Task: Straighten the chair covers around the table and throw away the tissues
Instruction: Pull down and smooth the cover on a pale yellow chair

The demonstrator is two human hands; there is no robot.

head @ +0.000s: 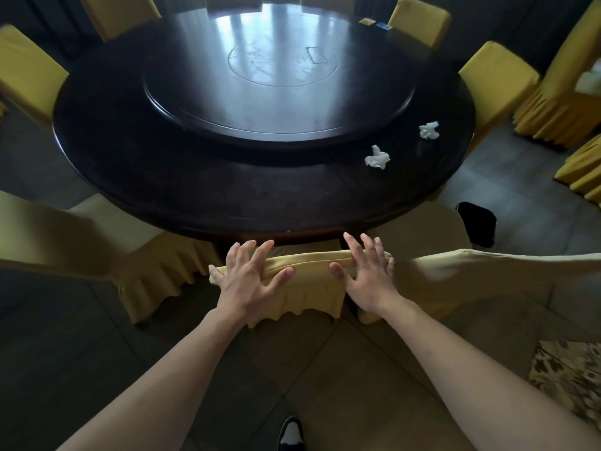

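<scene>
On the chair cover (309, 265), both hands (250, 278) (367, 278) seemingly rest spread.

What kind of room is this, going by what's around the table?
Probably a restaurant's private dining room: a big round dark table with a rotating centre tray, ringed by chairs in matching yellow skirted covers, with crumpled tissues left on it.

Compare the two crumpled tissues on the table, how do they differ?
The nearer tissue lies closer to the person's hands and further left; the farther tissue sits nearer the table's right edge. The nearer tissue has a twisted point sticking up; the farther tissue looks more balled. Both are white, crumpled and untouched.
</scene>
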